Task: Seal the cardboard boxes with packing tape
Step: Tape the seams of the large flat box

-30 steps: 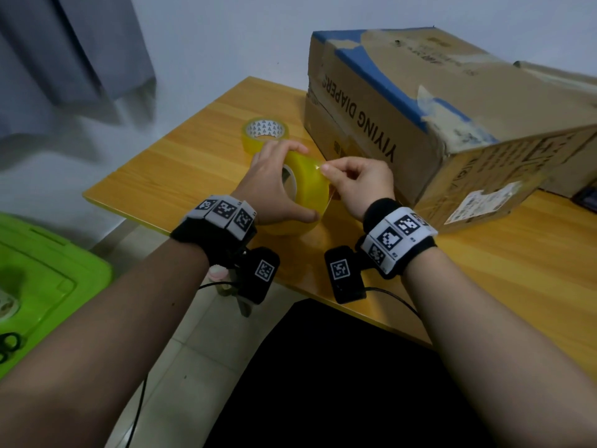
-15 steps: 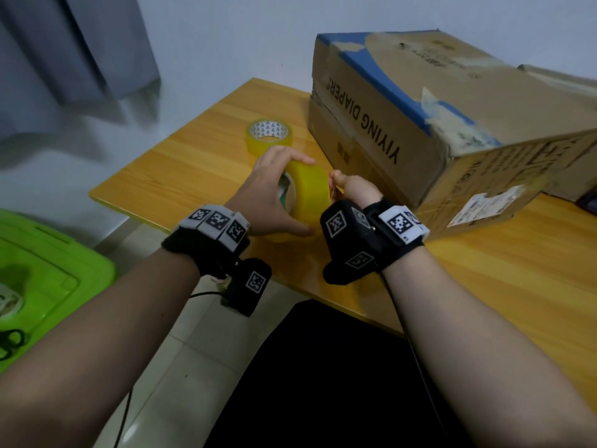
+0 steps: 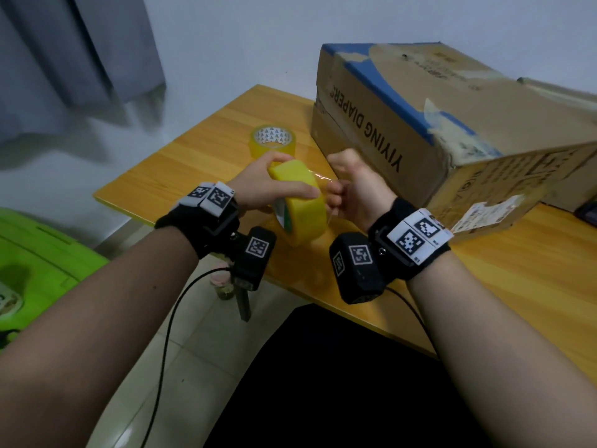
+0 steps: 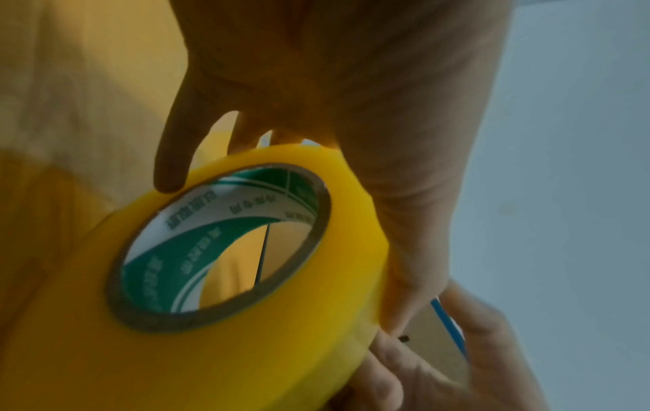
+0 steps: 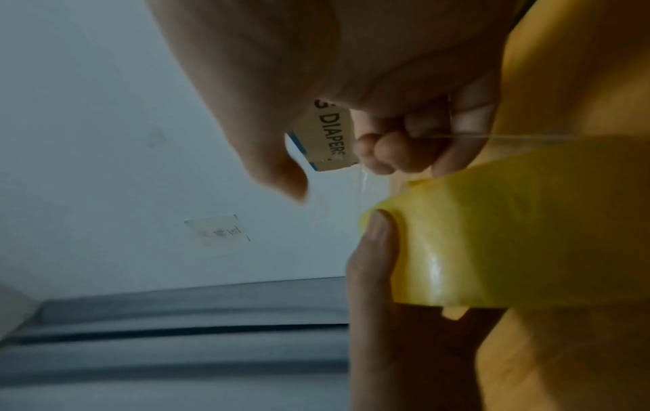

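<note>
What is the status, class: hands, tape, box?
Left hand grips tape roll. Right hand pinches peeled tape end. Cardboard box untaped; spare roll on table, nothing blocking.

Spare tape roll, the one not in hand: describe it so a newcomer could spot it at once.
Start at the big cardboard box on the wooden table. Just left of its near-left corner, a yellow tape roll lies flat on the tabletop, beyond the hands. Unlike the roll gripped on edge in the left hand, this one is untouched, with a white patterned core facing up.
</note>
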